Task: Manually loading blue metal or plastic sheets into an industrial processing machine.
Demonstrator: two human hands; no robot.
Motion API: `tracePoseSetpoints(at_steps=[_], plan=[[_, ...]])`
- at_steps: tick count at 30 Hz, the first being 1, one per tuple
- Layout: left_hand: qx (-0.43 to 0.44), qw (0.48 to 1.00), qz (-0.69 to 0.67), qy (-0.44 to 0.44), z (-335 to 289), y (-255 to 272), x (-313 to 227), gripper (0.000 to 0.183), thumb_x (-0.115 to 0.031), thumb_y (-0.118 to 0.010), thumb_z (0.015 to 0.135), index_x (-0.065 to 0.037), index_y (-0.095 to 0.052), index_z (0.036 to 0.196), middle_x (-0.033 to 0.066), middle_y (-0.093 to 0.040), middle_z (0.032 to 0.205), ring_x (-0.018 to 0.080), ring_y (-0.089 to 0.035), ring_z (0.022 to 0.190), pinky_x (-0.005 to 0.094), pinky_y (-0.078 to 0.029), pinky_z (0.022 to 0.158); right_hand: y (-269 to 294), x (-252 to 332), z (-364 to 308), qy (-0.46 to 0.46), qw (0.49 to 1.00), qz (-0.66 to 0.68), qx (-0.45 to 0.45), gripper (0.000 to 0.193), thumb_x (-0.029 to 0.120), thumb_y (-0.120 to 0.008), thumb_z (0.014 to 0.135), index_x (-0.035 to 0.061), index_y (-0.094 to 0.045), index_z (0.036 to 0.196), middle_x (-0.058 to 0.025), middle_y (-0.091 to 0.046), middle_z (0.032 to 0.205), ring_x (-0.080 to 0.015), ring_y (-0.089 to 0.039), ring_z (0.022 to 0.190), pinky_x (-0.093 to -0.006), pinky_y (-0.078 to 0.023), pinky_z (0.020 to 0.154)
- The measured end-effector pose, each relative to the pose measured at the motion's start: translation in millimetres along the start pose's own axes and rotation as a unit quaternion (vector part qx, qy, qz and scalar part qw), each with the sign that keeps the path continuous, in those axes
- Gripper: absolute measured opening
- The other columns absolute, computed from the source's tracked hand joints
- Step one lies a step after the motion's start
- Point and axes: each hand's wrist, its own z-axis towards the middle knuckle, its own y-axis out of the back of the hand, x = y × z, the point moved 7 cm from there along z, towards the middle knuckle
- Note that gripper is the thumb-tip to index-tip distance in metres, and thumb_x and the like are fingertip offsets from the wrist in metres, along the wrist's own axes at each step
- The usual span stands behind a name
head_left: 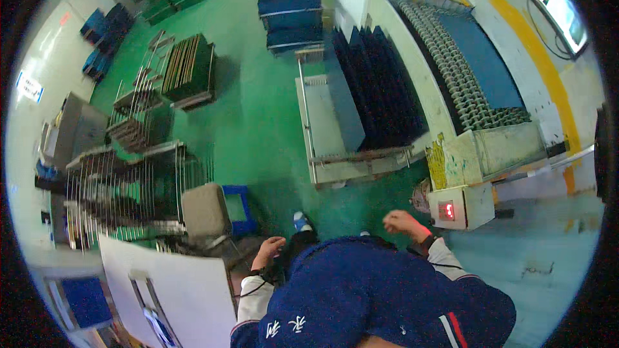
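My left hand [269, 249] hangs low beside my body, near a brown padded chair [205, 210]. Its fingers are loosely bent and a little apart, and I see nothing in them. On the other side, my right hand [403, 222] is held out over the floor, close to a control box with a red lit display [446, 211]. Its fingers are half curled and free of any object that shows. Both hands are slightly blurred. Ahead of them stands a rack cart [342, 166] loaded with dark blue panels [380, 90], touched by neither hand.
A roller conveyor [445, 58] with a flat blue panel [483, 58] runs along the right. Wire racks [122, 187] and a blue stool [240, 209] stand at left. Farther off are a cart of upright boards [187, 67] and stacked blue panels [291, 9]. Green floor [248, 122] lies between.
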Motion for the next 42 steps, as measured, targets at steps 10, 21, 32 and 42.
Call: tracePoseSetpoints(at_steps=[10,21,32,42], plan=[[0.034,0.984,-0.171,-0.029,63.3,125.1,-106.3,0.029,-0.024,-0.066,0.084,-0.008,-0.055,0.106,0.0058,-0.06,0.084,0.0177,-0.059,0.068,0.0307,-0.048,0.054,-4.1,373.8,33.0,0.394,0.801,-0.201,-0.403,0.037,0.017,-0.063,0.08,0.0029,-0.054,0.113,-0.0178,-0.054,0.113,-0.0319,-0.054,0.106,-0.0396,-0.045,0.089],[0.054,0.99,-0.117,0.052,110.7,193.6,-101.0,0.046,-0.027,-0.058,0.089,-0.009,-0.045,0.129,0.0124,-0.056,0.119,0.0281,-0.057,0.101,0.0425,-0.046,0.084,-1.2,388.5,145.3,0.173,0.911,-0.09,-0.362,0.05,0.019,-0.063,0.08,0.007,-0.046,0.126,-0.0193,-0.053,0.121,-0.0352,-0.053,0.107,-0.0418,-0.045,0.087],[0.154,0.959,0.061,0.231,248.5,314.5,-216.4,0.036,-0.033,-0.049,0.092,-0.011,-0.056,0.119,0.0109,-0.065,0.109,0.0264,-0.062,0.094,0.0355,-0.049,0.083,45.9,484.2,160.3,0.294,0.748,-0.22,-0.554,0.043,0.012,-0.064,0.077,0.0071,-0.052,0.118,-0.0156,-0.057,0.109,-0.0351,-0.052,0.103,-0.044,-0.044,0.087],[0.119,0.992,-0.04,-0.029,296.6,268.0,-397.2,0.034,-0.028,-0.064,0.084,-0.002,-0.06,0.107,0.0132,-0.064,0.092,0.0264,-0.062,0.088,0.0402,-0.051,0.07,64.7,449.2,218.2,0.104,0.83,-0.176,-0.519,0.027,0.021,-0.059,0.081,0.0031,-0.058,0.102,-0.0187,-0.062,0.096,-0.0379,-0.058,0.091,-0.0464,-0.047,0.078]])
